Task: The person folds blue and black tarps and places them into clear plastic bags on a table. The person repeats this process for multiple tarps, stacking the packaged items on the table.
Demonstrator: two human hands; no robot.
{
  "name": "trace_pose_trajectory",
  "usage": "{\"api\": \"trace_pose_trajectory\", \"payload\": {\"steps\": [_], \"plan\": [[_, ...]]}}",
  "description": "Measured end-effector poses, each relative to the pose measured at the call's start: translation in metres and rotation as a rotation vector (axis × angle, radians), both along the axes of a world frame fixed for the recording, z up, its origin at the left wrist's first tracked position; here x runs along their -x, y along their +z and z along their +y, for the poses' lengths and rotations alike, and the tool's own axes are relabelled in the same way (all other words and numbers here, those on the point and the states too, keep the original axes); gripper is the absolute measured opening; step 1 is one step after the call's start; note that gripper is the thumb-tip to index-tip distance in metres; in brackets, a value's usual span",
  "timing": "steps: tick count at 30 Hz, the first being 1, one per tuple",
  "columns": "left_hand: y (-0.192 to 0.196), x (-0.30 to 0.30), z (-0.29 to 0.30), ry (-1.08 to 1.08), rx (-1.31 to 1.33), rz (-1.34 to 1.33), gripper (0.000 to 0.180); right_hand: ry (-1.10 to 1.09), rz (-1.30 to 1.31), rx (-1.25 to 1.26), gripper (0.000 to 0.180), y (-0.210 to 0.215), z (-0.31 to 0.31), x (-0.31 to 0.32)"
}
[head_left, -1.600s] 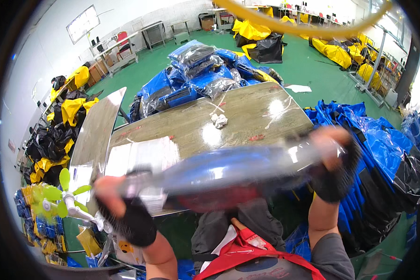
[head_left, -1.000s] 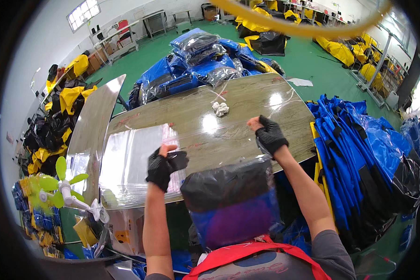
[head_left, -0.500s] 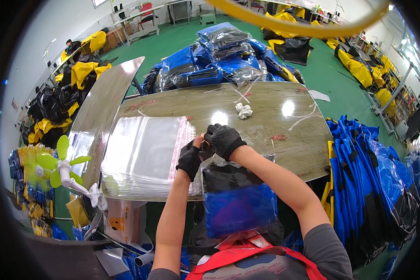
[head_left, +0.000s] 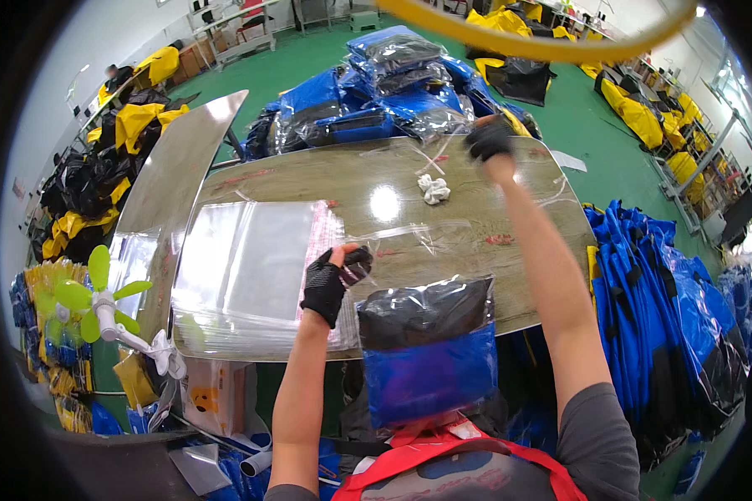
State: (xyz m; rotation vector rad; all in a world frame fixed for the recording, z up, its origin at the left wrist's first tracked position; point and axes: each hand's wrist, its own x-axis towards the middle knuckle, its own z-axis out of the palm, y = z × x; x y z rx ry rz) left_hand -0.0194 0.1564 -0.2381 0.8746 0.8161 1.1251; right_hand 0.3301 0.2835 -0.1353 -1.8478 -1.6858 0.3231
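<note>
Clear plastic bag with folded black-blue garment [head_left: 430, 355]: light, soft, slippery film. Left hand [head_left: 330, 280] pinches near-left mouth edge; right hand [head_left: 489, 140] fisted far right, contents unclear.

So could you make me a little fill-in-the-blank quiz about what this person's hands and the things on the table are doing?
1. The left hand wears a fingerless glove coloured ____.
2. The right hand reaches to the table's ____ edge.
3. The bagged garment hanging off the near edge is black above and ____ below.
4. The small fan at the left has blades coloured ____.

Missing words: black; far; blue; green
</note>
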Motion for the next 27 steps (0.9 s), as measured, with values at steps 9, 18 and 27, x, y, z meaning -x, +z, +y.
{"api": "trace_pose_trajectory", "payload": {"steps": [9, 18, 27], "plan": [[0.020, -0.024, -0.018, 0.029, -0.103, 0.132, 0.040, 0.752, -0.267, -0.452, 0.015, 0.004, -0.131, 0.140], [0.056, -0.020, -0.033, -0.017, -0.099, 0.239, 0.040, 0.637, -0.438, -0.178, 0.015, 0.019, -0.109, 0.152], [0.019, 0.000, -0.017, 0.105, -0.083, -0.080, 0.047, -0.671, 0.430, -0.825, 0.033, 0.037, -0.076, -0.116]]}}
